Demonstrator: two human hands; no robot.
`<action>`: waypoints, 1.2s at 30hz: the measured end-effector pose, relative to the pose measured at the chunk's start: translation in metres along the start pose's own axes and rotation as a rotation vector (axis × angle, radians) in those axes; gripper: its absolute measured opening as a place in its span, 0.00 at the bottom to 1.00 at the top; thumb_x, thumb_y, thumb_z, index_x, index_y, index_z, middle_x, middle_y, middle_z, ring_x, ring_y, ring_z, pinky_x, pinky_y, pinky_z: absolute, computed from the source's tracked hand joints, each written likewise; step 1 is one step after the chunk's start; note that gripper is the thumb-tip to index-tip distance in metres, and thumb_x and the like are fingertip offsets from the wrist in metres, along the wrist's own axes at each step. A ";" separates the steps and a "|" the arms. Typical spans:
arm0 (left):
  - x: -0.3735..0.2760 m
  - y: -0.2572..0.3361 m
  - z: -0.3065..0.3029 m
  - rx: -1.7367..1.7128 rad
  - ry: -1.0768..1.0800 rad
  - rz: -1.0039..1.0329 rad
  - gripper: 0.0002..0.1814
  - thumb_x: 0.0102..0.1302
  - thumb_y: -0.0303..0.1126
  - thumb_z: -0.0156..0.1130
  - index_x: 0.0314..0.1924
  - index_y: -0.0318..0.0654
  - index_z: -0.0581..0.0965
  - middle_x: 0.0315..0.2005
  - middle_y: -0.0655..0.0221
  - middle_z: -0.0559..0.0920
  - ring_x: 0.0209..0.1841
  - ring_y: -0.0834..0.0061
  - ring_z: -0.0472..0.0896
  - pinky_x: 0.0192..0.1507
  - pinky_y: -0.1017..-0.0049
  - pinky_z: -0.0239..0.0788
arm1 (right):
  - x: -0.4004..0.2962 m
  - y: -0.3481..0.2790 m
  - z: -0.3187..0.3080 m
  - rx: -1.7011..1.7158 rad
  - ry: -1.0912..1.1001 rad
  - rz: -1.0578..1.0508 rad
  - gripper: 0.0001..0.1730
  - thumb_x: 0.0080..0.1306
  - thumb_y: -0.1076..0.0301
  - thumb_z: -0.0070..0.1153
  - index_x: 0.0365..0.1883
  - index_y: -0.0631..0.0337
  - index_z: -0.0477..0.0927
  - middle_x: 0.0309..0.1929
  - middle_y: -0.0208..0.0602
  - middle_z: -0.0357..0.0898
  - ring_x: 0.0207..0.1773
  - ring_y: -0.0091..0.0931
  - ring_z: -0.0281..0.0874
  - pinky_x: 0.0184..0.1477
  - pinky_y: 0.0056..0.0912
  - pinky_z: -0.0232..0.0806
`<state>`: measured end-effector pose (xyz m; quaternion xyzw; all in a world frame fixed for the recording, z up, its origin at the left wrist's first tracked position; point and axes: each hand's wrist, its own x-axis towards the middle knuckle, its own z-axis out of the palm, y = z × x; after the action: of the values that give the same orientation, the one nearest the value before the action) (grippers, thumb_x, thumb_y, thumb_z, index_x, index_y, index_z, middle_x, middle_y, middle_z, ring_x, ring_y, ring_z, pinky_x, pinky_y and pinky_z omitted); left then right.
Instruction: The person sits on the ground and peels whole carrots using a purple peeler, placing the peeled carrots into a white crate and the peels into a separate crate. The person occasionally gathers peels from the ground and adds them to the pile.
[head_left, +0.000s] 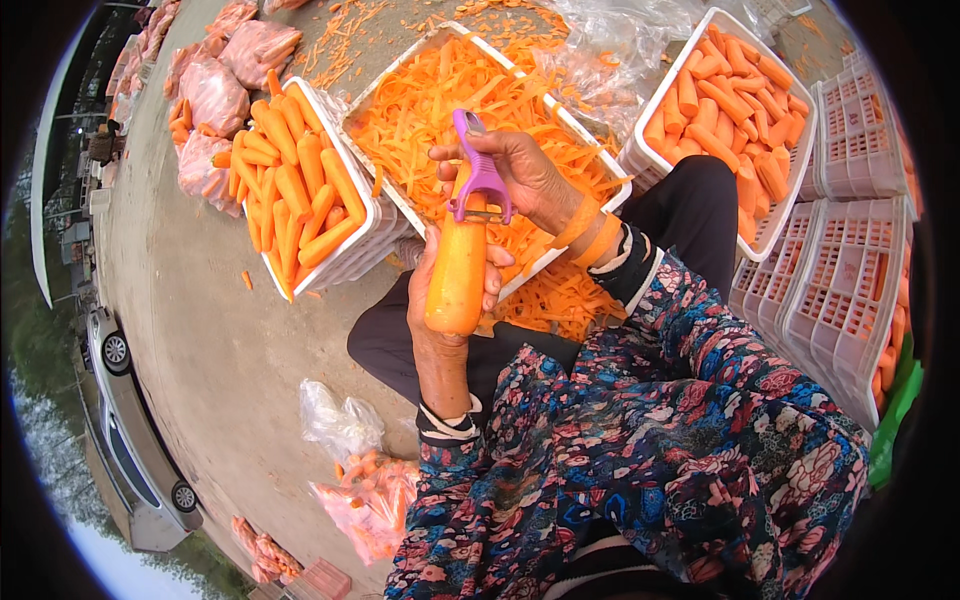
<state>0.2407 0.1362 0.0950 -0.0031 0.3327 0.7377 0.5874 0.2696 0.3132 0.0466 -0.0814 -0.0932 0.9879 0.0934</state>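
Observation:
My left hand (424, 277) is wrapped around a thick carrot (457, 281), its blunt end pointing towards me. A purple Y-shaped peeler (480, 169) is in my right hand (532, 176), with its metal blade lying across the carrot's upper side. Orange strips of peel (592, 229) cling around my right wrist. Below both hands stands a white plastic crate (544, 262) heaped with carrot peelings (420, 105). The carrot's far end is hidden behind the peeler and my right hand.
Carrots (289, 187) fill a white crate (356, 176) on the left; peeled-looking carrots (739, 105) fill another (802, 161) on the right. Stacked crates (844, 292) stand beyond my right knee. Bagged carrots (214, 97), plastic film (341, 420) and fallen peel (555, 300) lie on the ground. A car (135, 427) is parked far left.

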 end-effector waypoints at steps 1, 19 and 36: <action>-0.003 0.005 -0.005 -0.088 -0.011 -0.030 0.30 0.73 0.50 0.35 0.53 0.24 0.66 0.35 0.42 0.78 0.19 0.67 0.77 0.19 0.78 0.72 | 0.001 0.005 -0.014 0.089 0.053 -0.031 0.15 0.62 0.65 0.55 0.42 0.66 0.72 0.45 0.50 0.77 0.46 0.35 0.78 0.49 0.47 0.73; 0.005 -0.013 -0.020 0.350 0.401 0.437 0.20 0.48 0.25 0.68 0.41 0.28 0.71 0.26 0.61 0.77 0.21 0.71 0.78 0.26 0.74 0.75 | -0.023 -0.031 0.003 -0.373 0.212 -0.348 0.12 0.66 0.63 0.52 0.40 0.62 0.72 0.33 0.35 0.76 0.40 0.30 0.78 0.43 0.32 0.72; 0.009 -0.032 -0.034 1.040 0.669 0.423 0.24 0.37 0.24 0.65 0.41 0.30 0.74 0.29 0.68 0.77 0.29 0.75 0.75 0.35 0.76 0.68 | 0.031 -0.015 0.004 -0.422 0.199 -0.180 0.10 0.61 0.66 0.55 0.31 0.65 0.74 0.25 0.37 0.76 0.28 0.26 0.79 0.33 0.28 0.76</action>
<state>0.2531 0.1301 0.0497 0.1177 0.8043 0.5395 0.2194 0.2414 0.3332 0.0490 -0.1875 -0.2946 0.9213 0.1709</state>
